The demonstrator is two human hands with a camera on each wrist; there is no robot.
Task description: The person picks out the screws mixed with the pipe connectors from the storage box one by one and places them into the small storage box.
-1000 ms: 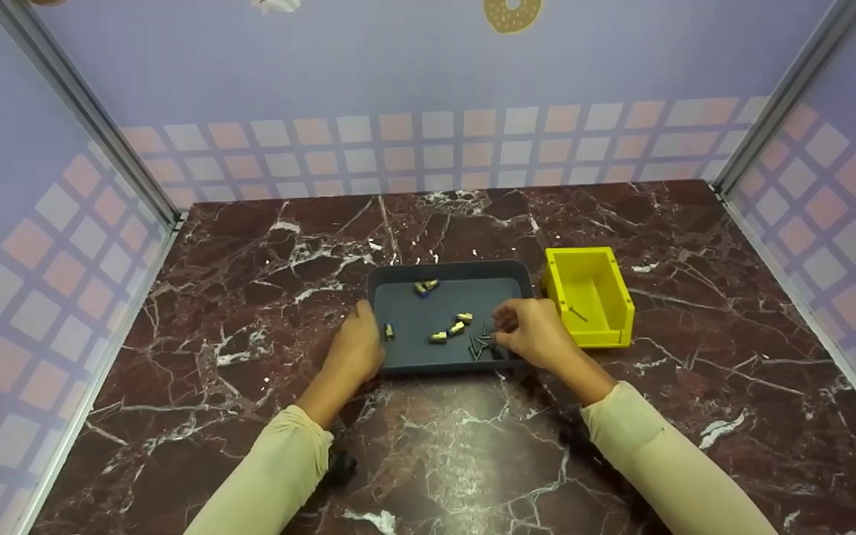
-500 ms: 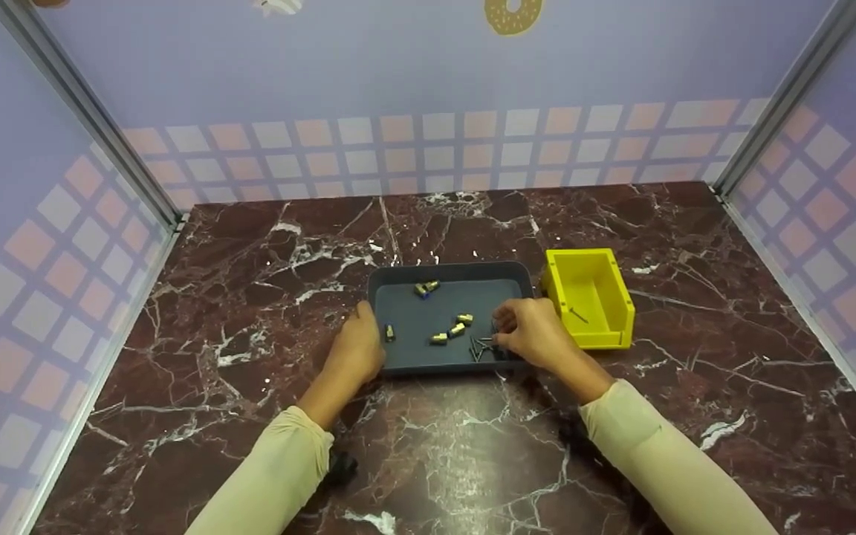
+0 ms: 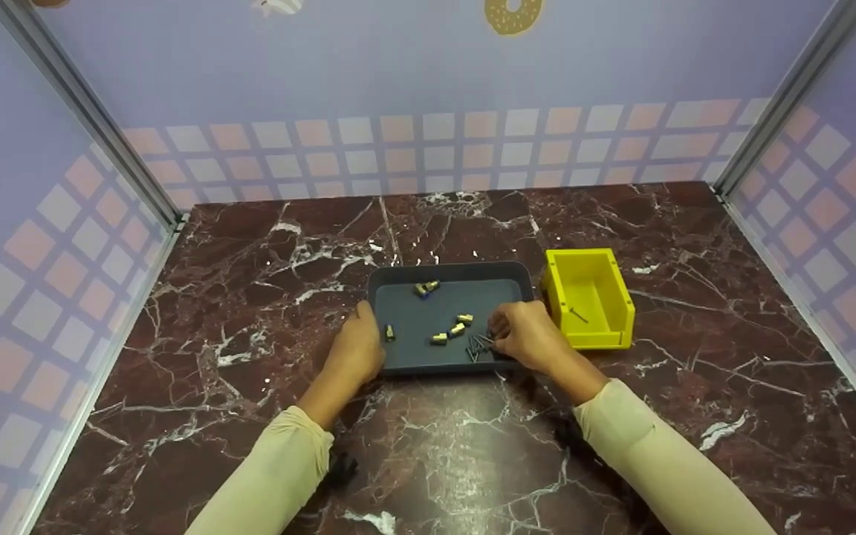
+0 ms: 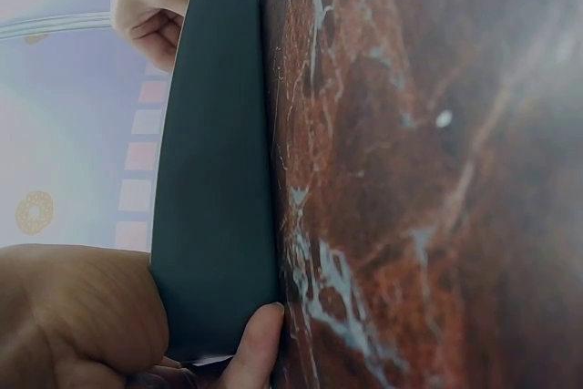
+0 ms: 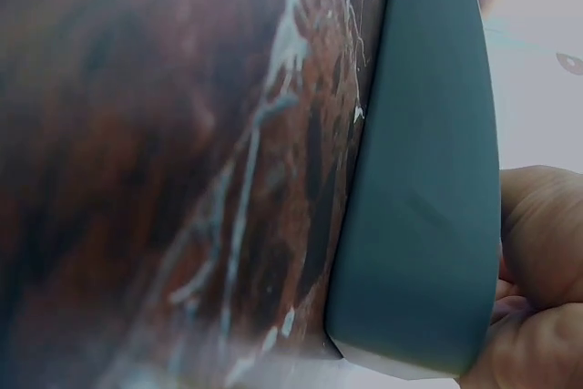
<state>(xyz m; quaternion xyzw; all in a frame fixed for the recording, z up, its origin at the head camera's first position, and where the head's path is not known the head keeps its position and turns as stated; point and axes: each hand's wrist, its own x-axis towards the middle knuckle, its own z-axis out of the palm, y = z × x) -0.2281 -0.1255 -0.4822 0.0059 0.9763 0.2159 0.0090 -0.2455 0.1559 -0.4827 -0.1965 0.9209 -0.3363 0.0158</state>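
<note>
On veined maroon marble (image 3: 428, 423), lilac walls (image 3: 428, 67) around, left hand (image 3: 357, 345) gripping tray (image 3: 450, 273), hold unclear in right hand (image 3: 530, 334)

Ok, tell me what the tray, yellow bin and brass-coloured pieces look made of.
Tray: probably matte plastic, given its smooth walls and rounded corners; coated metal isn't ruled out.
Yellow bin: likely smooth plastic, evenly coloured with moulded-looking edges.
Brass-coloured pieces: shiny metal, perhaps brass, judging by golden glints.
</note>
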